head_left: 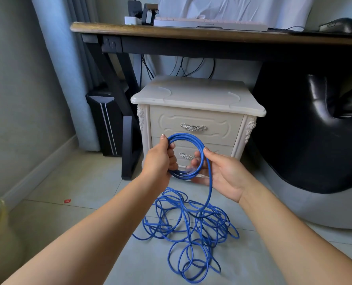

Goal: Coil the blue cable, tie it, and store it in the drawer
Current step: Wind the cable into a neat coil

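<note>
Left hand (160,159): fingers (172,159) curled tight round the left side of a small coil of the blue cable (181,175), thumb up at the top of the loops. Several turns gathered in this grip.

Right hand (222,173): palm up, half open. The thumb lies over the coil's right edge. The fingers (195,161) sit behind the loops, loosely extended and blurred, with one strand pinched lightly between them and the thumb.

From the right fingers that strand drops straight down to the floor (88,182). Below both sets of fingers the rest of the cable lies there in a loose tangle.

Just beyond the fingers stands a cream nightstand (197,95), both drawers closed. The upper drawer (193,120) sits just above the coil. The lower handle shows through the loops. A tabletop (171,31) is further beyond and above.
</note>
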Tool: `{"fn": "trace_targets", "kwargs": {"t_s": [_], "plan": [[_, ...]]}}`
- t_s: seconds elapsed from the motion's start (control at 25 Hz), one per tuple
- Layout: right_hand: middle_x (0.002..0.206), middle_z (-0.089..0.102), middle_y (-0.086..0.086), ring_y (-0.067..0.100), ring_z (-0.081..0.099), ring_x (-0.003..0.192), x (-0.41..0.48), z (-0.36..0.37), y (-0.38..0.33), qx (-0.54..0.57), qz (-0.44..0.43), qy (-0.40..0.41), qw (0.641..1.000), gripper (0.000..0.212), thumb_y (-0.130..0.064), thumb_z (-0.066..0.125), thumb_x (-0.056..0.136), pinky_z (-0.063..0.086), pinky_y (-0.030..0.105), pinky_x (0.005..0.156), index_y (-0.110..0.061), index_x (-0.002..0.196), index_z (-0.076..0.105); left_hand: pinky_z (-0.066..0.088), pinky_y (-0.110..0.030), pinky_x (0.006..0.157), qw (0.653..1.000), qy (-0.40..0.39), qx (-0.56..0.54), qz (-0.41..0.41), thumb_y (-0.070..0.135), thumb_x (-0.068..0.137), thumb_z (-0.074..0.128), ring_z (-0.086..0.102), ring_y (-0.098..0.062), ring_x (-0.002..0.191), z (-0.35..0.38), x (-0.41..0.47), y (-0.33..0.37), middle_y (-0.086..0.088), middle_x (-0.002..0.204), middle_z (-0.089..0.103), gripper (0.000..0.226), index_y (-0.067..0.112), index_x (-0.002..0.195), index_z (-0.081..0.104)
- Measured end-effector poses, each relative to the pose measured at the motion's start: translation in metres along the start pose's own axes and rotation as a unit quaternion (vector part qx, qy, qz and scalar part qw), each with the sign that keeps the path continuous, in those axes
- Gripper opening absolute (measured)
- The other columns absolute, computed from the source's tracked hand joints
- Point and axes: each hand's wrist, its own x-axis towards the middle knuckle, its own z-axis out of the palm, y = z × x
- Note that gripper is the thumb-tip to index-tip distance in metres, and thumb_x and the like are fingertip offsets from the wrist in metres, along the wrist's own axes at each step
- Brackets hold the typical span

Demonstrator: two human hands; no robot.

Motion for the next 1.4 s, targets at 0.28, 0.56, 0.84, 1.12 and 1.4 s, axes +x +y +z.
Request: {"fn": "trace_targets", "kwargs": {"t_s": [0.28,0.56,0.84,1.12,1.4], "plan": [[0.049,0.033,-0.007,0.011,0.04,0.046,0.007,-0.006,-0.007,0.019,-0.054,0.075,0.996,0.025,-0.025,0.039,0.104,0.049,0.029,0.055,-0.01,0.091,0.054,0.044,-0.025,0.052,0.981,-0.135,-0.078,-0.115,0.026,0.099,0.035,0.03,-0.011,0.041,-0.001,-0.01,-0.003,0.003,0.054,0.032,0.031,0.009,0.081,0.053],[0.057,0.029,-0.005,0.007,0.032,0.046,-0.002,-0.002,-0.01,-0.327,-0.057,-0.016,0.943,0.024,-0.021,0.037,0.105,0.051,0.027,0.051,-0.012,0.093,0.055,0.031,-0.026,0.05,0.933,-0.229,0.26,-0.1,0.046,0.1,0.045,0.018,-0.011,0.047,-0.008,-0.011,0.009,0.004,0.058,0.021,0.041,0.015,0.076,0.057],[0.067,0.056,0.008,0.022,0.061,0.065,0.0,-0.008,-0.012,-0.135,-0.055,0.022,0.989,0.041,-0.043,0.044,0.098,0.058,0.038,0.066,-0.009,0.116,0.058,0.018,-0.019,0.039,0.955,-0.168,0.243,0.033,0.035,0.104,0.042,0.018,-0.007,0.043,-0.001,-0.009,0.003,0.007,0.055,0.022,0.037,0.019,0.071,0.04],[0.095,0.073,0.015,0.029,0.068,0.089,-0.003,-0.009,0.002,-0.132,-0.02,-0.03,0.991,0.033,-0.013,0.064,0.087,0.057,0.041,0.083,-0.008,0.119,0.057,0.025,-0.025,0.045,0.984,0.037,0.157,0.07,0.042,0.102,0.044,0.027,-0.008,0.035,-0.004,-0.001,-0.003,0.009,0.045,0.031,0.042,0.018,0.069,0.045],[0.061,0.048,0.001,0.013,0.056,0.052,0.01,0.01,0.011,0.008,-0.111,0.079,0.991,0.02,-0.01,0.039,0.104,0.051,0.03,0.062,-0.004,0.11,0.057,0.03,-0.021,0.039,1.0,0.01,-0.017,-0.011,0.038,0.104,0.04,0.022,-0.008,0.036,0.006,-0.004,-0.015,0.007,0.049,0.023,0.041,0.018,0.068,0.038]]}}
